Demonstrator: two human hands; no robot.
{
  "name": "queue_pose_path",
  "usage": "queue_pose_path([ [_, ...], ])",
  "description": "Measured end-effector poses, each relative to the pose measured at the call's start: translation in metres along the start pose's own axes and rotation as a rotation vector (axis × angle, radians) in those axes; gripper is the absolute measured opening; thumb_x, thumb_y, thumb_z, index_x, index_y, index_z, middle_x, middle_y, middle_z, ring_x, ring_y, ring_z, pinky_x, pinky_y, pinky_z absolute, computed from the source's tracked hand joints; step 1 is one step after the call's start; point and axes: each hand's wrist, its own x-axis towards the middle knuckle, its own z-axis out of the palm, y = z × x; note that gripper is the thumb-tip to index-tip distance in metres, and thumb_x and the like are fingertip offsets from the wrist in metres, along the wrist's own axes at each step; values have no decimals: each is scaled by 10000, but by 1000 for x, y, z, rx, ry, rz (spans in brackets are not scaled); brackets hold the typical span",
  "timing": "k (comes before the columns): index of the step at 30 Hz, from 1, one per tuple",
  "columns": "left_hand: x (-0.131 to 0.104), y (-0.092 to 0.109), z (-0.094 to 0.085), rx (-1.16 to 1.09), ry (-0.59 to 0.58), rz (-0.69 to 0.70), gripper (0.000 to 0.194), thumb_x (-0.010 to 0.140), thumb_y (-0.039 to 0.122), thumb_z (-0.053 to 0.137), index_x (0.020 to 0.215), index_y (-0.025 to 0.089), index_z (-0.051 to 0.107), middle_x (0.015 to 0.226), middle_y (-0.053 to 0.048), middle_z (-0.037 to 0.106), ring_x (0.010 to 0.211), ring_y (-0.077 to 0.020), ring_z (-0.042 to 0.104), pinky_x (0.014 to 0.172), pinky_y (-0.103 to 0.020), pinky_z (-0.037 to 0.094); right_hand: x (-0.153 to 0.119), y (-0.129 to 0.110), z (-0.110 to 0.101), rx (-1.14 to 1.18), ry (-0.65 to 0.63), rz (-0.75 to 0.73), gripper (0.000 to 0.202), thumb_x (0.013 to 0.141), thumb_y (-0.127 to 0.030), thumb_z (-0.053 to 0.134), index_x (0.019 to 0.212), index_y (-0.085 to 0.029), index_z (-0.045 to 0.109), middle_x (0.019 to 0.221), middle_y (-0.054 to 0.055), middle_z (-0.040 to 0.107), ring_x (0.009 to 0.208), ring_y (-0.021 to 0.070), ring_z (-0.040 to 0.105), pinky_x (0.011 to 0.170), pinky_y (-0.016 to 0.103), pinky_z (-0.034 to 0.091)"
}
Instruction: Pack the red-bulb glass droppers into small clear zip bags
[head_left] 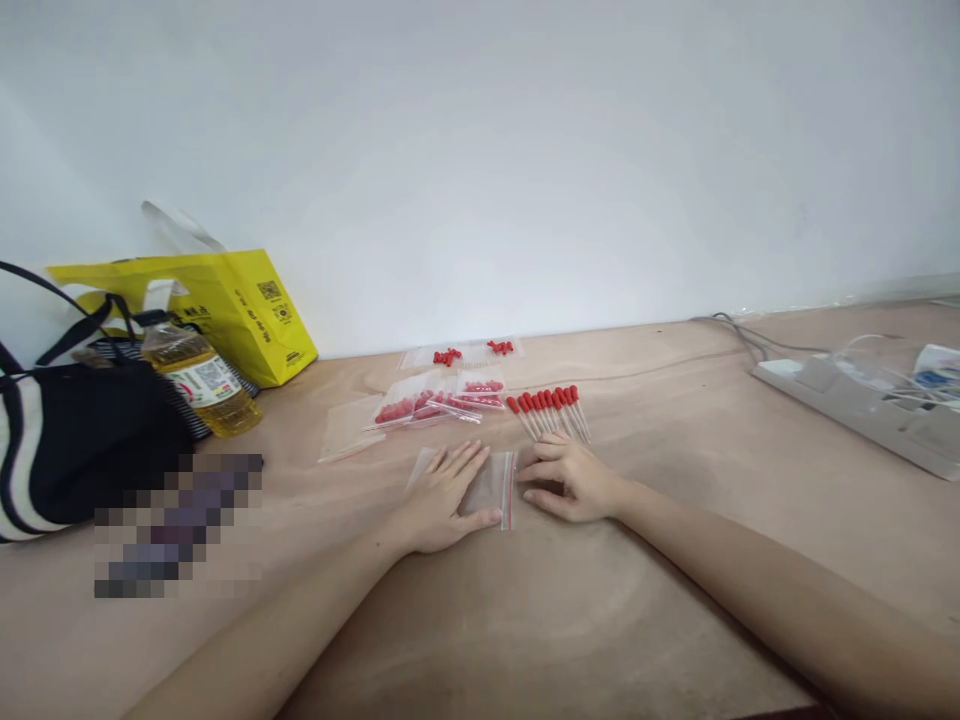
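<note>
Left hand [442,497] lying flat, fingers spread, pinning clear zip bag [491,487] to table [675,560] so it is not sliding | right hand [568,478] loosely curled, pinching bag's red-striped mouth | red-capped droppers [550,411] lying just beyond, in reach | filled bags [442,400] sitting behind.

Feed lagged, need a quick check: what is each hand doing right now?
Left hand: open, flat, pressing on the clear zip bag.
Right hand: fingers loosely curled, at the bag's red-striped edge; holding nothing that can be told.
</note>
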Motion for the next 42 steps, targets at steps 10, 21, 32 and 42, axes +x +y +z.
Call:
queue_pose_path([
  [10,0,-1,1,-25,9,-15,672,841,569,303,1367,165,189,1423,-84,199,1307,-234,145,1061,-410,93,5,-13,0,181,-148,-140,424,770,-384,527,1123,-151,546,1087,99,585,1058,193,479,914,342,319],
  [21,-4,5,-9,-88,-14,-46,762,796,585,392,1375,157,142,1421,-118,194,1300,-292,139,1039,-489,100,7,-15,-5,119,-257,-163,475,693,-506,584,1107,-275,566,1368,89,328,1216,230,352,1005,456,152],
  [32,-1,-1,2,-250,120,-19,759,714,496,588,1323,181,260,1337,-99,376,1213,-260,350,990,-397,305,4,4,-3,371,8,27,300,714,-407,596,893,-178,669,955,82,640,900,179,576,857,334,374],
  [42,-2,1,0,-236,142,-23,731,715,509,585,1293,152,318,1321,-102,396,1196,-265,368,986,-402,312,52,43,-4,-143,152,766,205,723,-326,518,744,-182,662,730,54,653,684,165,572,608,251,368],
])
